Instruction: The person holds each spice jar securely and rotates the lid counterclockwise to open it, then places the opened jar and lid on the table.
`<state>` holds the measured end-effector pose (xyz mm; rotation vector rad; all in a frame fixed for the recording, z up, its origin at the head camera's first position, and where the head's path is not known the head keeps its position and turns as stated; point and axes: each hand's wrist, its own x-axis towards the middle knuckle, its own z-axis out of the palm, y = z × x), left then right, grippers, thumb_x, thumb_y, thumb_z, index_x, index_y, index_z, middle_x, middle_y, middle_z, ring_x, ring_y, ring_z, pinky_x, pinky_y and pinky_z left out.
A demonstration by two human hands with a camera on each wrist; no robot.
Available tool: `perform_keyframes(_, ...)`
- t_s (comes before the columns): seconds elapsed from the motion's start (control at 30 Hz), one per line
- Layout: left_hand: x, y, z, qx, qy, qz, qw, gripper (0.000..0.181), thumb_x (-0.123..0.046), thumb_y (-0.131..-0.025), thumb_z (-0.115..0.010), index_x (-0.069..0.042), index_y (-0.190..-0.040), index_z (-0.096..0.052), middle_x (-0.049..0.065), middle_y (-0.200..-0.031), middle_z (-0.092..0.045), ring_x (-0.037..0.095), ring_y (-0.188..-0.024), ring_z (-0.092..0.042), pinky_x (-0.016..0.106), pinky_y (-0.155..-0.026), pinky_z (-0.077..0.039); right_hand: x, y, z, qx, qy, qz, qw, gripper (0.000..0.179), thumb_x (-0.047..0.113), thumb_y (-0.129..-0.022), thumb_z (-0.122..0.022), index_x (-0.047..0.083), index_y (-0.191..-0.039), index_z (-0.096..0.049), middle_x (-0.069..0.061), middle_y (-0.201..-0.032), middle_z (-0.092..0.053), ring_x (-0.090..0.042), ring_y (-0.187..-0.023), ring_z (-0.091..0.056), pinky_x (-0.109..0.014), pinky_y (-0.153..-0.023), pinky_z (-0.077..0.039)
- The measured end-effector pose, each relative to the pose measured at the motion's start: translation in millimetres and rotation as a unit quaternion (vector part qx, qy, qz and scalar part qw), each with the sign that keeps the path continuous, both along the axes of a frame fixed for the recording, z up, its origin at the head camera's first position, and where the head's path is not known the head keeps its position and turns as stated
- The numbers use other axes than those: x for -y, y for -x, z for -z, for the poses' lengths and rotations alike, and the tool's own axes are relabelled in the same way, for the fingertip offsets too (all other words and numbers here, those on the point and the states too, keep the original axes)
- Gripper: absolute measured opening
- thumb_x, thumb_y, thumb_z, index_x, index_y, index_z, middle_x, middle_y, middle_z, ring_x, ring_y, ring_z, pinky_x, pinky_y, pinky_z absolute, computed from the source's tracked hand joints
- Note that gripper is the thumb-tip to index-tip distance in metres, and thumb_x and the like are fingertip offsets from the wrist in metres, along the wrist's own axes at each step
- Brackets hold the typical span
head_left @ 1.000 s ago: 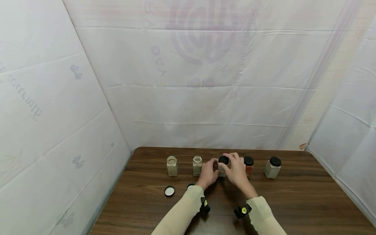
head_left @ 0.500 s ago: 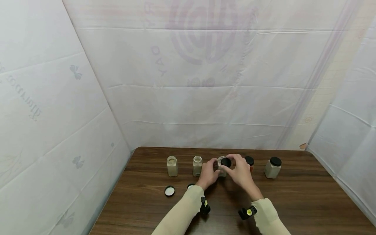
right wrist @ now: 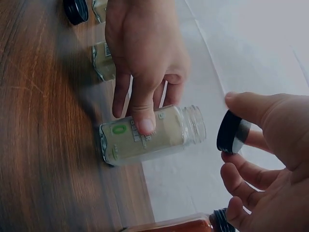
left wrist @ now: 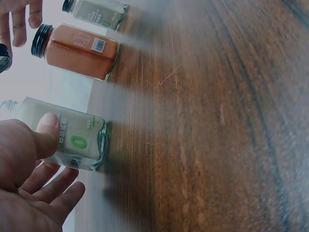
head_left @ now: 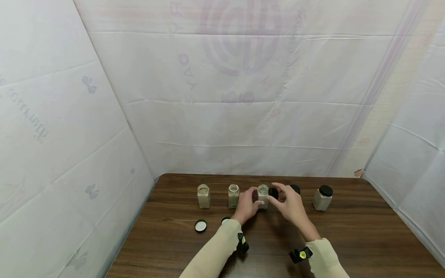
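Note:
A glass spice jar [head_left: 263, 195] of pale powder stands upright with its threaded mouth bare. My left hand [head_left: 247, 206] grips this jar, thumb across its front, as the left wrist view shows on the jar [left wrist: 72, 135]. Just to the right of the mouth, my right hand [head_left: 290, 202] pinches a black screw lid [right wrist: 231, 131] between thumb and fingers, apart from the jar. Beside the right hand is a jar of orange-red powder [left wrist: 79, 50] with a black lid, mostly hidden by that hand in the head view.
Two uncapped jars of pale powder, one at far left [head_left: 203, 197] and one nearer [head_left: 233, 196], stand to the left. A loose lid [head_left: 200, 226] lies in front; another [head_left: 225, 220] is partly behind the left arm. A capped pale jar [head_left: 322, 198] stands at right on the wooden table [head_left: 375, 231].
My right hand has lifted the black lid off the middle jar and carried it to the right, uncovering the mouth. The left hand has stayed on the jar.

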<state>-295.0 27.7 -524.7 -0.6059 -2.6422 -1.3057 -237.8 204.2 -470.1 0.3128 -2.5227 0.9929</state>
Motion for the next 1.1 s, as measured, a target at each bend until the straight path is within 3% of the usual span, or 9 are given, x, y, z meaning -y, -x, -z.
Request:
perform_keyframes(0.13, 0.4, -1.2, -0.1, -0.001, -0.001, 0.002, 1.0, 0.044, -0.016, -0.094, -0.077, -0.001, -0.132, -0.062, 0.017, -0.12, -0.07, 0.033, -0.113, -0.067, 0.045, -0.093, -0.056, -3, -1.8, 0.7, -0.001, -0.005, 0.005, 1.0, 0.044, 0.023, -0.093, -0.079, 0.004, -0.131, -0.067, -0.01, -0.101, -0.064, -0.019, -0.079, -0.057, -0.038, -0.068, -0.048)
perform_keyframes(0.33, -0.1, -1.4, 1.0, -0.001, 0.001, -0.001, 1.0, 0.044, -0.016, -0.093, -0.078, -0.001, -0.132, -0.062, 0.016, -0.12, -0.07, 0.032, -0.113, -0.066, 0.045, -0.092, -0.056, -5, -5.0, -0.5, 0.031, 0.002, 0.014, 0.9994, 0.044, 0.03, -0.091, -0.081, 0.007, -0.125, -0.066, -0.01, -0.104, -0.068, -0.015, -0.078, -0.06, -0.036, -0.066, -0.051)
perform_keyframes(0.57, -1.1, -0.7, 0.9, 0.01, 0.003, -0.007, 0.9999, 0.044, -0.015, -0.093, -0.078, -0.002, -0.132, -0.062, 0.016, -0.12, -0.07, 0.032, -0.114, -0.066, 0.046, -0.093, -0.055, -8, -7.8, -0.6, 0.062, 0.005, 0.007, 0.998, 0.05, 0.023, -0.085, -0.086, 0.006, -0.124, -0.06, -0.01, -0.111, -0.068, -0.012, -0.075, -0.059, -0.031, -0.064, -0.049)
perform_keyframes(0.7, -1.2, -1.7, -0.8, 0.012, 0.006, -0.01, 0.9999, 0.044, -0.015, -0.093, -0.078, -0.002, -0.132, -0.062, 0.015, -0.12, -0.07, 0.031, -0.113, -0.066, 0.046, -0.092, -0.055, -10, -8.6, -1.2, 0.063, -0.01, 0.003, 0.9979, 0.054, 0.021, -0.087, -0.085, 0.005, -0.132, -0.062, -0.007, -0.092, -0.067, -0.013, -0.068, -0.053, -0.03, -0.059, -0.044)
perform_keyframes(0.83, -1.2, -2.5, -2.4, 0.012, 0.01, -0.011, 0.9998, 0.044, -0.015, -0.093, -0.078, -0.003, -0.132, -0.062, 0.015, -0.12, -0.07, 0.031, -0.113, -0.067, 0.046, -0.093, -0.055, -11, -9.5, -1.8, 0.069, -0.014, -0.001, 0.9975, 0.051, 0.02, -0.087, -0.084, 0.006, -0.132, -0.064, 0.0, -0.072, -0.054, -0.014, -0.06, -0.047, -0.029, -0.054, -0.038)
perform_keyframes(1.1, -1.7, -0.2, -3.8, -0.003, 0.017, -0.015, 0.9997, 0.042, -0.016, -0.092, -0.078, -0.003, -0.129, -0.064, 0.014, -0.116, -0.071, 0.029, -0.111, -0.068, 0.043, -0.093, -0.055, -13, -10.7, -1.5, 0.069, -0.027, -0.011, 0.9972, 0.047, 0.013, -0.086, -0.085, 0.008, -0.127, -0.062, 0.001, -0.076, -0.054, -0.013, -0.062, -0.046, -0.028, -0.056, -0.038)
